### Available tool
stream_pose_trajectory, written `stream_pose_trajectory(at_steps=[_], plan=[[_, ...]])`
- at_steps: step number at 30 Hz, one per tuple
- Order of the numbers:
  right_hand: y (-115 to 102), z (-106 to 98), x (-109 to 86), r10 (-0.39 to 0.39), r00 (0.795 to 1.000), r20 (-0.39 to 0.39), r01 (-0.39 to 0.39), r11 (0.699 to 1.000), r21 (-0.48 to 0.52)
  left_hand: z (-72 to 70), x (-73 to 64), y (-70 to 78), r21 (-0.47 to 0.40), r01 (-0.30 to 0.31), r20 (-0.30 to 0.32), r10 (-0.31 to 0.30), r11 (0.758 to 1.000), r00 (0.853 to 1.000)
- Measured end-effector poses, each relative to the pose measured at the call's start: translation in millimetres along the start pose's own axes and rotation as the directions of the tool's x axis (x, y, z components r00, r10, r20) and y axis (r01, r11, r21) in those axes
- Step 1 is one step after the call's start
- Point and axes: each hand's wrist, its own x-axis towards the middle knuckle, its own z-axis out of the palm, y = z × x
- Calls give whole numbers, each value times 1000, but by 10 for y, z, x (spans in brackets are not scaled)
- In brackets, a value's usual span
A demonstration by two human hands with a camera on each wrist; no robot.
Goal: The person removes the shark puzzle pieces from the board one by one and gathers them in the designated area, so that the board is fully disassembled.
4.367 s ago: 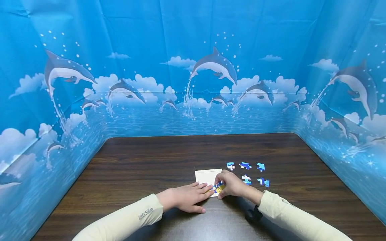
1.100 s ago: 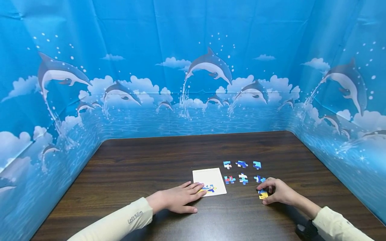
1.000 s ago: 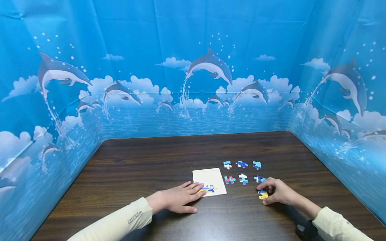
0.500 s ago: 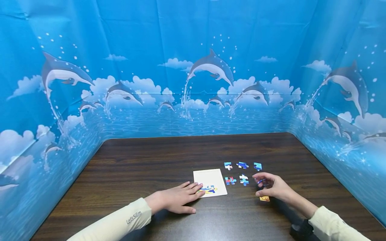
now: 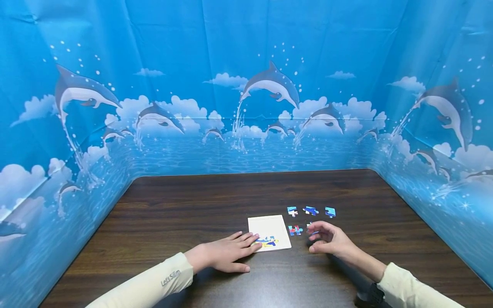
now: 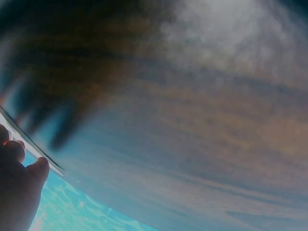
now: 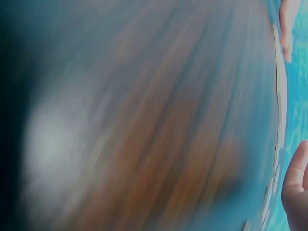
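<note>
My left hand (image 5: 229,252) lies flat with spread fingers on the lower left of a white puzzle board (image 5: 267,224). Yellow and blue pieces (image 5: 269,241) fill part of the board's bottom row. My right hand (image 5: 331,241) hovers over the loose puzzle pieces, thumb and fingers bent but apart, with nothing clearly seen between them. A blue-and-white piece (image 5: 309,225) peeks out behind its fingertips. Just left of them lies a red-and-blue piece (image 5: 295,230). Whatever lies beneath the right palm is hidden. Both wrist views are mostly blurred, showing part of each hand.
Behind these lies a row of loose pieces: a pink-and-blue one (image 5: 292,211), a dark blue one (image 5: 310,210) and a light blue one (image 5: 330,211). The dark wooden table (image 5: 192,201) ends at a blue dolphin-printed curtain (image 5: 177,154).
My right hand left the board, touched a yellow-and-blue piece at the right, then moved up and left over the loose pieces. That piece is now out of sight. The left hand stays on the board.
</note>
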Motion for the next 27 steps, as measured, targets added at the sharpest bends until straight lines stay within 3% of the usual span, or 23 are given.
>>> stream_pose_trajectory(at_steps=[5,14,21,27], plan=[[-43,168,72,52,998,34,-53,998,29,36,-6,-10,-14,-9,-10,9,1000,1000],[-74,425,237,10,996,87,-18,996,86,50,-19,-32,-32,8,1,-8,999,1000],[-111,564,364,35,996,79,-39,998,42,52,-37,-35,-30,14,-1,-14,999,1000],[-113,610,509,12,999,53,-11,1000,-2,44,-50,-39,-7,12,-9,-12,1000,1000]])
